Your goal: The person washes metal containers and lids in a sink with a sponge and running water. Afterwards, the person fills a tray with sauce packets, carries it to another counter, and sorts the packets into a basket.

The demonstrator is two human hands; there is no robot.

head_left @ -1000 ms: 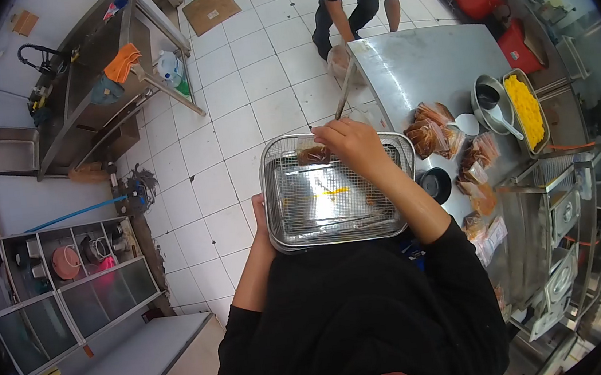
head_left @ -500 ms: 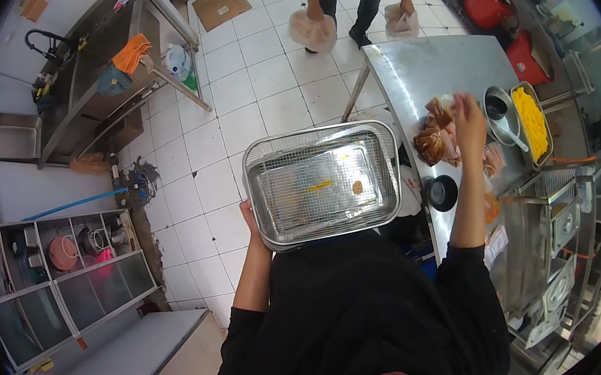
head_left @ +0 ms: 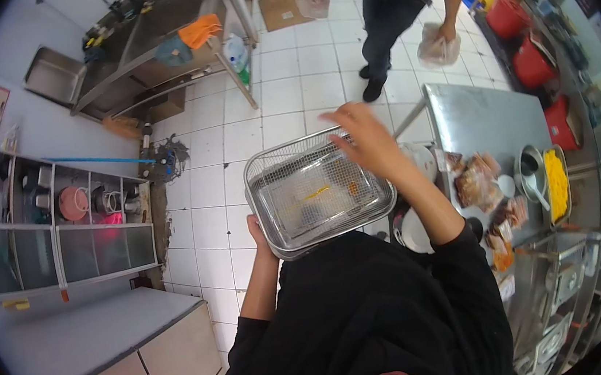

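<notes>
A wire mesh basket (head_left: 293,221) sits in a metal tray against my body, slightly tilted. My left hand (head_left: 260,237) grips its left side, most fingers hidden beneath. Over the basket's upper right edge is my right hand (head_left: 362,137), fingers apart and blurred, with nothing visible in it. Small yellow and brown bits show through the mesh. Bagged brown food (head_left: 477,182) lies on the metal table to the right, near a steel bowl with a white ladle (head_left: 535,190) and a tray of yellow food (head_left: 556,185).
Another person (head_left: 399,12) stands beyond the metal table (head_left: 491,115), a plastic bag in each hand. A wire rack (head_left: 557,263) is at the right, red bins (head_left: 532,60) behind the table. Shelves (head_left: 65,245) and a sink counter (head_left: 147,50) stand at the left.
My right hand moved from the basket to the food on the table, then back over the basket. The view has turned right. The other person straightened up and now carries bags.
</notes>
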